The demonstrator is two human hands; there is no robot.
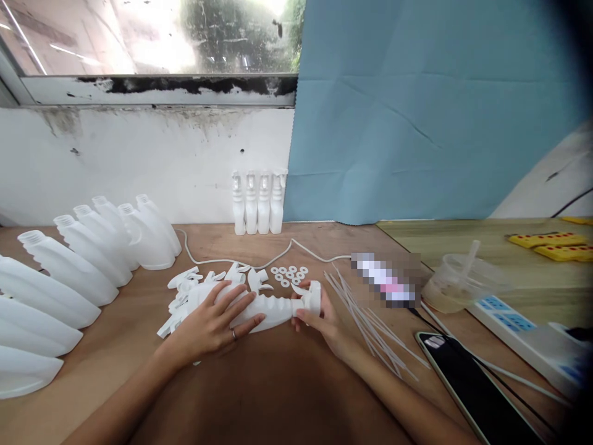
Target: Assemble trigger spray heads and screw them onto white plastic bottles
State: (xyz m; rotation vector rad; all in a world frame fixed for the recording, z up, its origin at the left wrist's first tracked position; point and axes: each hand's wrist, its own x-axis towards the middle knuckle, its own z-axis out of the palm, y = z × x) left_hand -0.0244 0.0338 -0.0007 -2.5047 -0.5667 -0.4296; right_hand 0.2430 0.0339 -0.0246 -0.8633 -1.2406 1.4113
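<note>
A white plastic spray bottle lies on its side before me, its neck pointing right. Across its body rests my left hand, the fingers wrapped over it and a ring on one finger. At the neck end, my right hand grips the white trigger spray head that sits on the bottle's mouth. Just behind lies a pile of loose trigger spray heads, partly covered by my left hand. Several white ring washers lie flat beyond the neck. To the right are thin white dip tubes.
Open white bottles stand in rows at the left. Several bottles with spray heads stand against the wall. A white cable crosses the table. At the right are a plastic cup, a power strip and a phone.
</note>
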